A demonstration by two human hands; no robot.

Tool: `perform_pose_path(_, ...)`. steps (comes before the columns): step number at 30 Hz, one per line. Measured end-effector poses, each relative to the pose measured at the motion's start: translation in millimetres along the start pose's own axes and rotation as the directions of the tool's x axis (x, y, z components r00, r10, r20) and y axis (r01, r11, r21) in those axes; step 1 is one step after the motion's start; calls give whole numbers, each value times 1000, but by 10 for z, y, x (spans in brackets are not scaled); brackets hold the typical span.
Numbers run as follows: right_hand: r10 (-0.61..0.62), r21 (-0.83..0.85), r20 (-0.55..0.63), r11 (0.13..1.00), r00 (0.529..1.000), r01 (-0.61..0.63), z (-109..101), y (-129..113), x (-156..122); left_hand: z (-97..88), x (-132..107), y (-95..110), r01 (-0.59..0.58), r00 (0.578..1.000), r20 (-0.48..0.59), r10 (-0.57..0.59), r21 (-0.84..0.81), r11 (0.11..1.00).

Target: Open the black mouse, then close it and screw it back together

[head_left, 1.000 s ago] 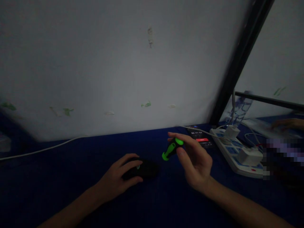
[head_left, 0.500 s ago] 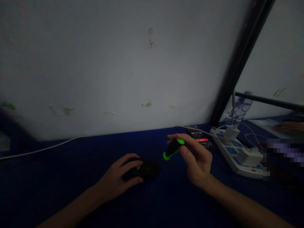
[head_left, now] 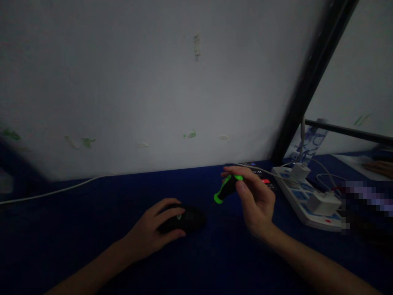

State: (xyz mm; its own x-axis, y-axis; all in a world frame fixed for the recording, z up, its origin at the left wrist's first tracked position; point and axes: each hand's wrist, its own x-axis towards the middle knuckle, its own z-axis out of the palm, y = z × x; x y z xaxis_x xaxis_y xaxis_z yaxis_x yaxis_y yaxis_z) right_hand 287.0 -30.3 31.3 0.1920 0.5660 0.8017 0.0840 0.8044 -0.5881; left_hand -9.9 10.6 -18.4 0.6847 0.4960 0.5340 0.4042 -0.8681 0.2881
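Note:
A black computer mouse (head_left: 192,219) lies on the dark blue tabletop (head_left: 208,262). My left hand (head_left: 159,223) is closed around its left end, thumb on the near side and fingers over the far side and top. To the right of the mouse, my right hand (head_left: 256,198) holds a screwdriver (head_left: 229,188) by its black and green handle, between thumb and fingers. The handle tilts down to the left, toward the mouse but apart from it. Its shaft is too dark to make out clearly.
Behind my right hand lies a phone (head_left: 265,180) with a lit screen, partly covered. A white power strip (head_left: 302,200) with plugged-in adapters (head_left: 324,203) stands to the right. A white cable (head_left: 73,186) runs along the wall (head_left: 138,82). A dark metal post (head_left: 302,78) rises at right.
My right hand has turned the screwdriver slightly, so its handle sits a little farther right and now covers more of the phone. My left hand stays on the mouse.

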Motion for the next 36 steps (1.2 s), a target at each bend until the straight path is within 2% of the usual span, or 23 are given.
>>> perform_pose_path(3, -35, -43, -53, 999, 998, 32, -2, -14, 38, 3, -2, -3, -8, 1000, -1, 8, 11, 1000)
perform_pose_path(10, 84, 63, 13, 994, 996, -85, -15, -28, -21, 6, -6, 5, 1, 1000, -2, -1, -1, 1000)
perform_pose_path(16, -19, -47, -30, 999, 999, 18, -19, -48, 41, 9, -16, -7, -8, 1000, -6, 8, 3, 1000)
perform_pose_path(21, 49, -41, -11, 998, 999, -50, -37, -62, 56, -10, 1, 13, 2, 1000, 8, -2, 15, 1000)
perform_pose_path(28, -23, -73, -36, 997, 999, 21, -54, -13, 91, 4, -13, 1, -9, 1000, -4, 9, 16, 1000)
perform_pose_path(33, 70, -14, -3, 997, 998, -70, -55, -26, 78, -3, -10, 10, -11, 1000, 2, 11, 4, 1000)
perform_pose_path(36, 56, -40, 3, 998, 998, -56, -66, -5, 75, -12, -7, 18, -9, 1000, -1, 9, 9, 1000)
